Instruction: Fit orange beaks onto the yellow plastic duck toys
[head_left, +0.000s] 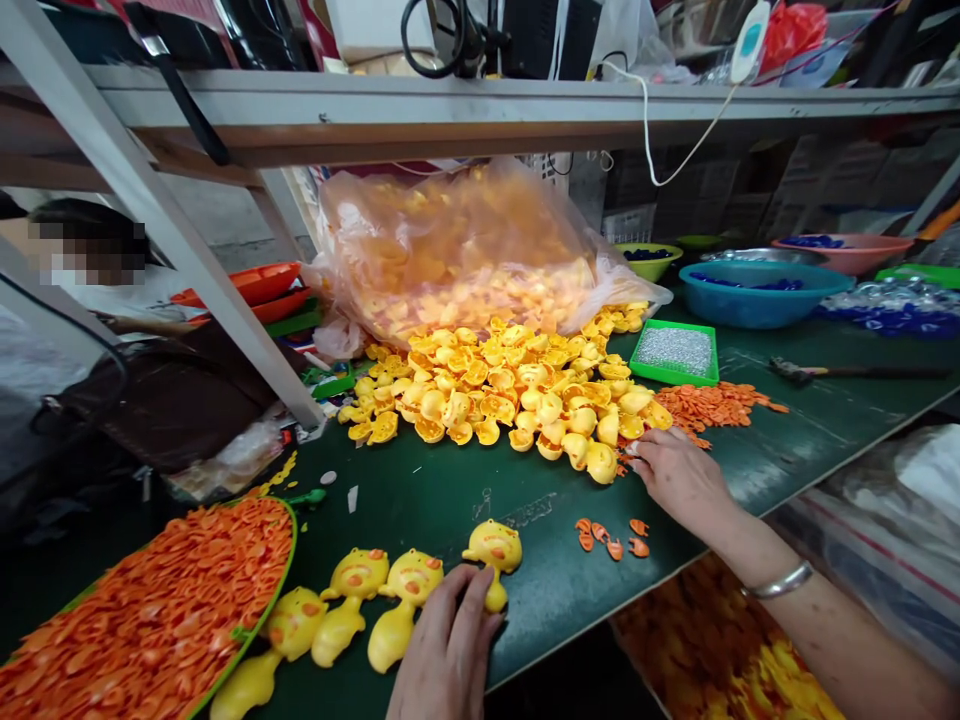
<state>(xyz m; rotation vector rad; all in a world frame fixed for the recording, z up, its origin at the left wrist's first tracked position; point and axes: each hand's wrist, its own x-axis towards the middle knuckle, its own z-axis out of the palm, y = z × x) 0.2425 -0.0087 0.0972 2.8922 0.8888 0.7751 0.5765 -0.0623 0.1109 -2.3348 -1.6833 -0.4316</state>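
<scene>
Near the table's front edge, my left hand (454,635) has its fingers closed round the lower body of a yellow duck shell (493,545). To its left, several more yellow duck shells (414,580) lie in a row, face side up. My right hand (675,470) is at the front right edge of a heap of yellow shell halves (487,385), beside a spread of small orange pieces (712,405). Its fingertips are pinched together, with something whitish at them; what they hold is hidden. A few loose orange pieces (613,549) lie between the hands.
At left stands a green-rimmed tray (289,570) full of orange pieces. A clear plastic bag (480,240) of yellow shells lies behind the heap. Further right are a green tray (643,375) of small silvery parts, a blue basin (757,305) and a hammer-like tool (862,372). Overhead runs a shelf (480,110).
</scene>
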